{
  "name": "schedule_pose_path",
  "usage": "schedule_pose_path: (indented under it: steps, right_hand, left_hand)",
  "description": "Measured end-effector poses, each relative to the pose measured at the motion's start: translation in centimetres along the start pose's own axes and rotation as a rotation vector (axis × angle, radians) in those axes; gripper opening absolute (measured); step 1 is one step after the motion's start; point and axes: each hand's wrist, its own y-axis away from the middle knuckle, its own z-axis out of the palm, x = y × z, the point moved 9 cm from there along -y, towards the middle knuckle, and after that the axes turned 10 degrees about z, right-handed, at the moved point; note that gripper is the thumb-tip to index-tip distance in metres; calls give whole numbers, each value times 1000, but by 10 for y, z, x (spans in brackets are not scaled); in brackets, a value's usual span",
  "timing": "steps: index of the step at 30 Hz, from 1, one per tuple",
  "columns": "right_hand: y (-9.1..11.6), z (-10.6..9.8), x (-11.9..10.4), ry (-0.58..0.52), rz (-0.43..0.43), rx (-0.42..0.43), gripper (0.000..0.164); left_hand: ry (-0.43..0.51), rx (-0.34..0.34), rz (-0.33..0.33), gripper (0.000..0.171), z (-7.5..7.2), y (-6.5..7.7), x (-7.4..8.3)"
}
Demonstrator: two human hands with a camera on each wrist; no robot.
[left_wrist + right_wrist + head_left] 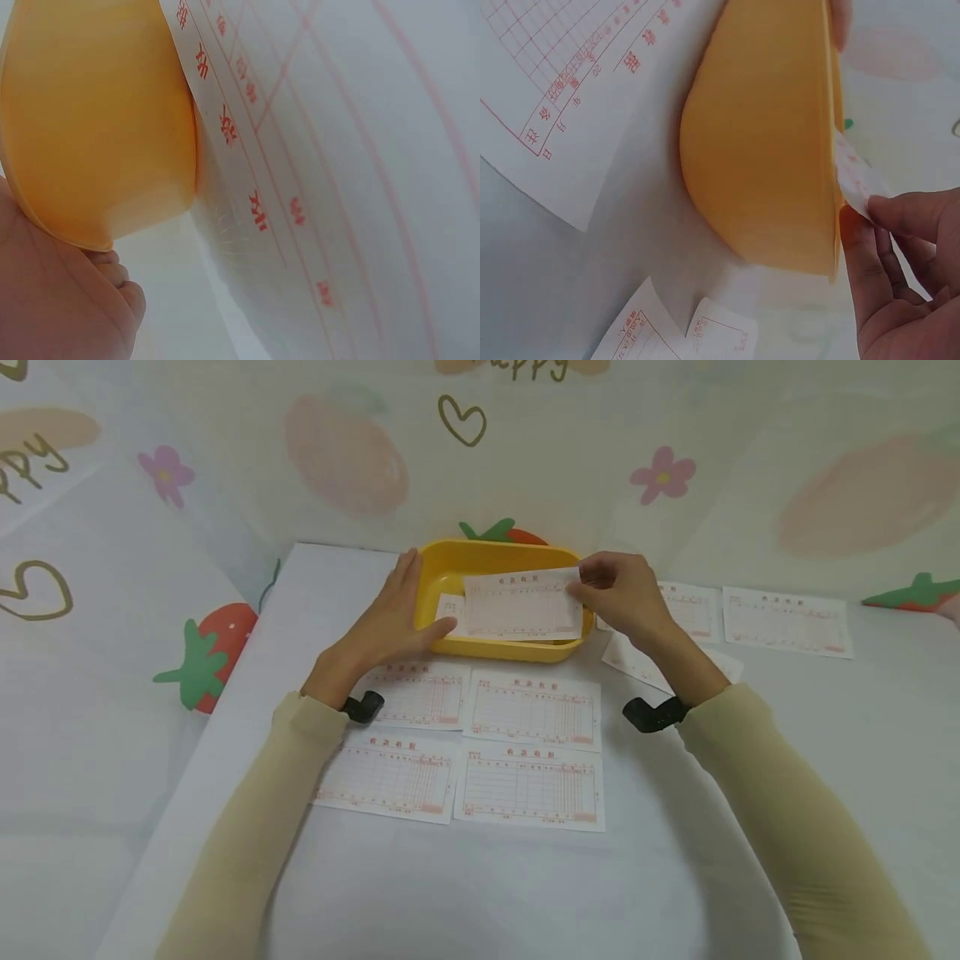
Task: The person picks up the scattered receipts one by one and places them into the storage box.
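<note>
A yellow plastic basin stands at the far edge of the table. Around its left end lies my left hand, thumb over the front rim; in the left wrist view, curled fingers show at the basin's edge. My right hand pinches the right end of a printed receipt slip between thumb and fingers, over the basin opening. The right wrist view shows that slip at the rim. Beneath it, another paper is partly visible inside the basin.
Several red-printed receipt slips lie in two rows in front of the basin. More slips are at the back right, one tilted slip partly under the right forearm. A patterned cloth hangs behind the white table.
</note>
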Motion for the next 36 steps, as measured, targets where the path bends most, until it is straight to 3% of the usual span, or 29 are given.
schedule_pose_path:
  steps: [15,23,36]
  right_hand:
    - [7,0,5,63,-39,88,50]
    - [19,-13,10,47,-91,146,47]
    - [53,-42,65,20,-49,226,44]
  left_hand:
    - [-10,-16,-11,112,0,6,-4]
    - [-18,-7,-20,112,-1,7,-8]
    - [-23,5,-8,112,0,4,-7]
